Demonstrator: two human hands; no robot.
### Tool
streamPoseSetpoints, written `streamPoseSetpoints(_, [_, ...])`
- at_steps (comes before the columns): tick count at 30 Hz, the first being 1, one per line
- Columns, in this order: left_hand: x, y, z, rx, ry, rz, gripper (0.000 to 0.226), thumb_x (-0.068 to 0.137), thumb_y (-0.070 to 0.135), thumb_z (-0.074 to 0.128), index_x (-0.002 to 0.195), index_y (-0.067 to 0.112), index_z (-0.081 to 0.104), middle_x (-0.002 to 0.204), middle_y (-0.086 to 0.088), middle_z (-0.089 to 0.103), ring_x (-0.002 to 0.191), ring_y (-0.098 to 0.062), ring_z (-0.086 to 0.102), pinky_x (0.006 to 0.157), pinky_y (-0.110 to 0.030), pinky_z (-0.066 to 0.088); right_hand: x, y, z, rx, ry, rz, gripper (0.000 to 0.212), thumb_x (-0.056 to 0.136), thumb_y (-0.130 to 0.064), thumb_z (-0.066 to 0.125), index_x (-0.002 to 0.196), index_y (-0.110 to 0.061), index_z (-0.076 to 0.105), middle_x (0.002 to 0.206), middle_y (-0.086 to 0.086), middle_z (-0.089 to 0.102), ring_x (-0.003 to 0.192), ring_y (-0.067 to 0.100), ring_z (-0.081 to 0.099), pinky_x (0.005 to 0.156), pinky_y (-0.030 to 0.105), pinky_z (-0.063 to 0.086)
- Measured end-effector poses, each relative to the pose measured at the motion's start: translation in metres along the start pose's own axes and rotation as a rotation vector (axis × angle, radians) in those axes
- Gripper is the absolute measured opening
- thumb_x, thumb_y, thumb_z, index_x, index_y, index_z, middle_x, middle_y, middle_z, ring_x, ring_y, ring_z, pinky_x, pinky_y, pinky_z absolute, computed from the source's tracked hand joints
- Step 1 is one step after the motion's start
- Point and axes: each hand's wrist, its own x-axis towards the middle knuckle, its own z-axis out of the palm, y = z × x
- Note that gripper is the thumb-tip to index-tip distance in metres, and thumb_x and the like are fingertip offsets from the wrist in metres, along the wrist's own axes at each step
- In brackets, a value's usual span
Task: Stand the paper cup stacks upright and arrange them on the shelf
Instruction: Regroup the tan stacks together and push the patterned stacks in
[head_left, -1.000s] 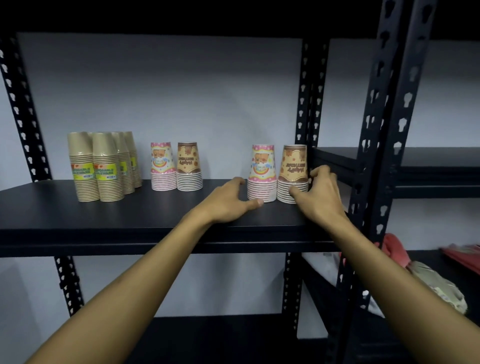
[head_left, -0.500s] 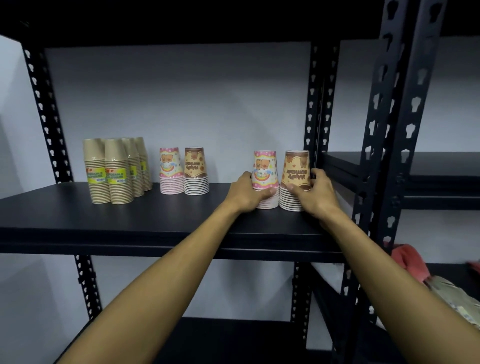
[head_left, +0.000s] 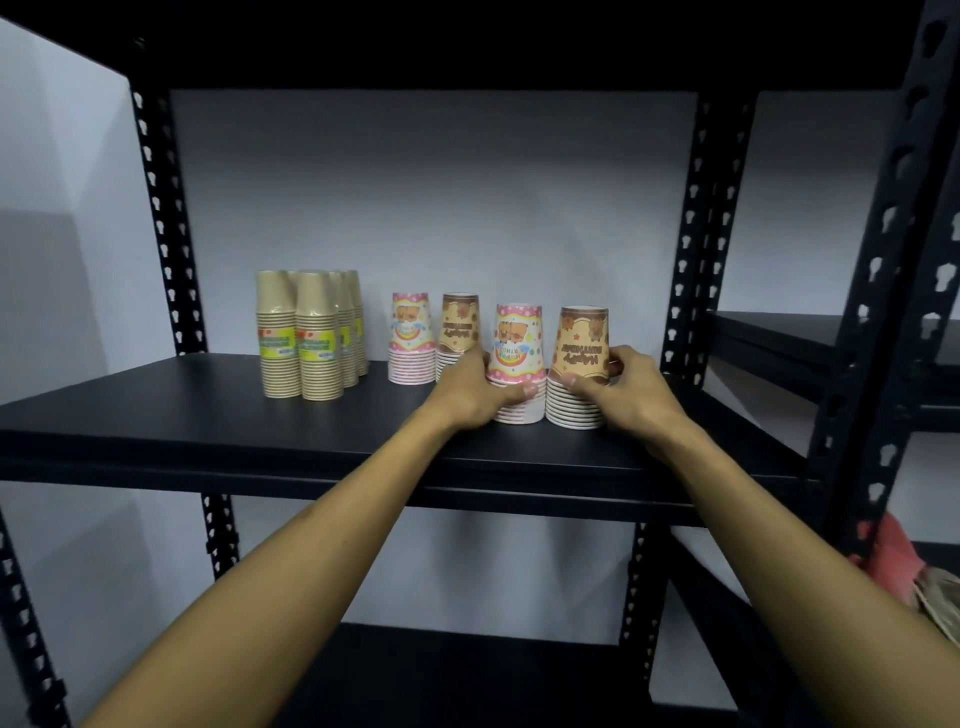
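Almost done: all the cup stacks stand up.
The left hand (head_left: 480, 392) holds the pink stack (head_left: 517, 364), the right hand (head_left: 618, 387) holds the brown stack (head_left: 579, 366), near the shelf (head_left: 208, 415) front edge; only lining up is left.

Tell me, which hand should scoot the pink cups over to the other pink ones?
Probably the left hand. It already grips the pink cup stack, and the other pink stack stands to its left. The right hand grips the brown stack.
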Motion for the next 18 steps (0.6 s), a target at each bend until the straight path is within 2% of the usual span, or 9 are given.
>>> streamPoseSetpoints(7, [-0.010, -0.047, -0.064, 0.054, 0.057, -0.016, 0.068, 0.079, 0.040, 0.080, 0.135, 0.015, 0.051, 0.125, 0.007, 0.062, 0.116, -0.015, 0.060, 0.090, -0.022, 0.041, -0.003, -0.039, 0.066, -0.002, -0.061, -0.026, 0.060, 0.082, -0.033, 0.078, 0.131, -0.010, 0.054, 0.123, 0.003, 0.064, 0.101, 0.014, 0.060, 0.084, 0.027, 0.048])
streamPoseSetpoints(10, [-0.008, -0.067, -0.082, 0.101, 0.085, -0.022, 0.077, 0.073, 0.051, 0.080, 0.137, 0.020, 0.050, 0.131, 0.002, 0.064, 0.117, -0.019, 0.062, 0.096, -0.028, 0.046, -0.002, -0.049, 0.090, -0.028, -0.056, -0.054, 0.059, 0.082, -0.037, 0.077, 0.130, -0.009, 0.055, 0.124, 0.005, 0.065, 0.103, 0.017, 0.061, 0.086, 0.029, 0.049])
streamPoseSetpoints(12, [-0.004, -0.077, -0.093, 0.111, 0.085, -0.031, 0.076, 0.074, 0.051, 0.080, 0.136, 0.018, 0.051, 0.130, 0.000, 0.065, 0.117, -0.020, 0.062, 0.100, -0.033, 0.048, 0.000, -0.055, 0.103, -0.034, -0.060, -0.065, 0.058, 0.083, -0.037, 0.076, 0.129, -0.009, 0.055, 0.124, 0.006, 0.065, 0.102, 0.017, 0.061, 0.085, 0.028, 0.048])
streamPoseSetpoints(18, [0.010, -0.100, -0.111, 0.124, 0.103, -0.052, 0.074, 0.075, 0.048, 0.080, 0.133, 0.012, 0.053, 0.129, -0.003, 0.065, 0.115, -0.022, 0.063, 0.096, -0.034, 0.050, 0.012, -0.068, 0.131, -0.075, -0.088, -0.050, 0.063, 0.084, -0.038, 0.075, 0.135, -0.010, 0.050, 0.130, 0.007, 0.061, 0.105, 0.018, 0.060, 0.085, 0.028, 0.046])
